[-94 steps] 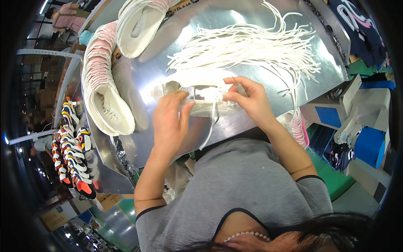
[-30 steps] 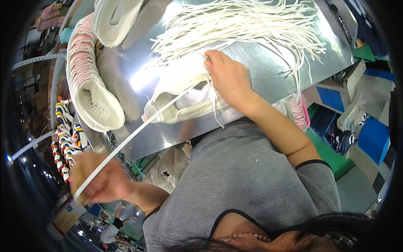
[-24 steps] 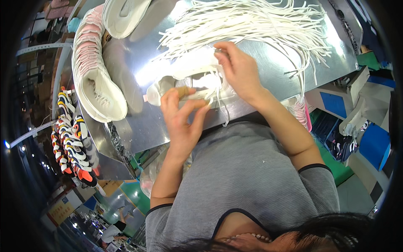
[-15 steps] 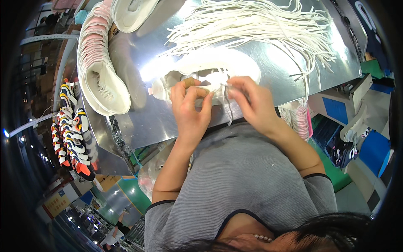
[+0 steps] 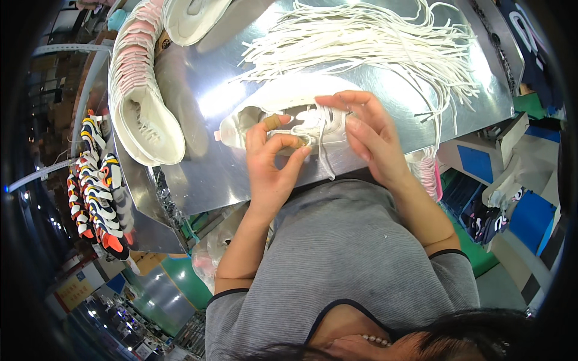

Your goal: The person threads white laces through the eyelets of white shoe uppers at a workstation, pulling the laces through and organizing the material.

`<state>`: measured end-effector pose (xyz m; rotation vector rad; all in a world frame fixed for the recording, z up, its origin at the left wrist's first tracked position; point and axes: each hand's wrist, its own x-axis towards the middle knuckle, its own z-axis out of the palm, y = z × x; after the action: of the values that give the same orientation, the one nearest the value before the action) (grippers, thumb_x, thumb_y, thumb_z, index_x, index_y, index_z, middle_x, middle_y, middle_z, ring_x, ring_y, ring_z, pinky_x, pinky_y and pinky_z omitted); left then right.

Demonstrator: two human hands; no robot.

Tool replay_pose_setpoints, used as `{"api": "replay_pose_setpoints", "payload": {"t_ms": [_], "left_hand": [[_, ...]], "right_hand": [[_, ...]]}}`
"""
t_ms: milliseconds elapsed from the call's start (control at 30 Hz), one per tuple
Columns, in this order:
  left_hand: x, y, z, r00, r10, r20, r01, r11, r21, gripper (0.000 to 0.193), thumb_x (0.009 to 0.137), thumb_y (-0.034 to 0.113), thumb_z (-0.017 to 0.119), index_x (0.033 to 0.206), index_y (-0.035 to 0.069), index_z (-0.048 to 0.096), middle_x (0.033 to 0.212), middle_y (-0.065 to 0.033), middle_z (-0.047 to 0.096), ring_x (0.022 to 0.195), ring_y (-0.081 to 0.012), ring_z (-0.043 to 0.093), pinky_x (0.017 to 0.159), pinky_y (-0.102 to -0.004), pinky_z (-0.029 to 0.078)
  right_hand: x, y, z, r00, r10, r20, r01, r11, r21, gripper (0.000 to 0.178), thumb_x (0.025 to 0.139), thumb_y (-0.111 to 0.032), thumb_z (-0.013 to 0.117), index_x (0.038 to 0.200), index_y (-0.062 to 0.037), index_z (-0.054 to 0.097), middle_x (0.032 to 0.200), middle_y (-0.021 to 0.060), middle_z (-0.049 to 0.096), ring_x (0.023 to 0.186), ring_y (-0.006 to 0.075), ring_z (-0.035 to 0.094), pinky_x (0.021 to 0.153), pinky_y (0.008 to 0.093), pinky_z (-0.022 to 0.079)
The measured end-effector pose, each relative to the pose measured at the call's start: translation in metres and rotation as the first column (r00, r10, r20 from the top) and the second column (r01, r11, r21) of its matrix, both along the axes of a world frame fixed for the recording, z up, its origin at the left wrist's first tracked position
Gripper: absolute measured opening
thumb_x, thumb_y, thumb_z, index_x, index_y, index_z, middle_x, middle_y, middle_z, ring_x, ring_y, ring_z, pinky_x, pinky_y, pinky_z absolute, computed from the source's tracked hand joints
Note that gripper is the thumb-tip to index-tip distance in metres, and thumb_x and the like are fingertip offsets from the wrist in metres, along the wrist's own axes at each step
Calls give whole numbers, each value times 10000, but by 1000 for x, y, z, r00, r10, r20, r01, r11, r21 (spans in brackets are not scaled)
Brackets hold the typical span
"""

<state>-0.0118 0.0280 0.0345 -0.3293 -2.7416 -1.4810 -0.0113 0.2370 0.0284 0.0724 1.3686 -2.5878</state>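
A white sneaker (image 5: 244, 123) lies on its side on the metal table, toe to the right, with a white shoelace (image 5: 326, 157) threaded part way through it and one end hanging over the near side. My left hand (image 5: 272, 157), tan coverings on two fingers, pinches the near eyelet edge between thumb and forefinger; whether lace is also caught there is hidden. Over the front of the sneaker is my right hand (image 5: 376, 135). Its forefinger reaches across the lacing, while the thumb stays apart from it at the near side, and nothing shows between them.
Loose white shoelaces (image 5: 367, 42) are spread along the far side of the metal table (image 5: 208, 174). A nested row of white shoes (image 5: 150, 129) curves down the left, beside another white shoe (image 5: 194, 21). Colourful shoes (image 5: 99, 192) hang farther left; cardboard boxes (image 5: 481, 147) stand right.
My right hand has let go of the lace near the eyelets and its fingers have spread over the sneaker's front. My left hand keeps its pinch, slightly shifted.
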Motion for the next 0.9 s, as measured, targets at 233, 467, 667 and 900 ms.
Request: {"api": "replay_pose_setpoints", "payload": {"t_ms": [233,467,667,900], "left_hand": [[-2,6,2,1000,-17,5,17,1000,-9,151,743,78,799,827,74,673,1199,-93,611,1146,-292,491,998,-409,378],[-3,3,-1,998,-54,-33,51,996,-73,155,753,89,788,821,80,649,1186,-83,612,1118,-277,501,973,-411,360],[-7,13,-3,988,-32,-154,-3,974,-225,148,765,47,763,797,56,619,1075,-93,621,1003,-275,576,889,-380,416],[-8,12,-9,989,44,-142,-76,971,-227,214,799,72,770,940,40,612,972,-105,631,935,-308,595,816,-391,446]], "right_hand": [[-1,-4,-6,963,82,-257,94,789,608,320,927,-29,612,1245,-58,594,1160,18,681,829,60,615,682,246,497],[-30,-7,-13,894,212,-394,187,622,760,304,912,-77,632,1215,-97,617,855,109,684,718,271,663,659,354,515],[-70,-1,-9,868,255,-425,242,531,812,286,929,-174,645,1204,-102,622,831,111,691,702,290,665,652,379,512],[-49,-12,-3,851,-14,-525,438,570,695,324,955,-231,658,1222,-68,574,946,155,687,763,307,686,675,387,536]]}}
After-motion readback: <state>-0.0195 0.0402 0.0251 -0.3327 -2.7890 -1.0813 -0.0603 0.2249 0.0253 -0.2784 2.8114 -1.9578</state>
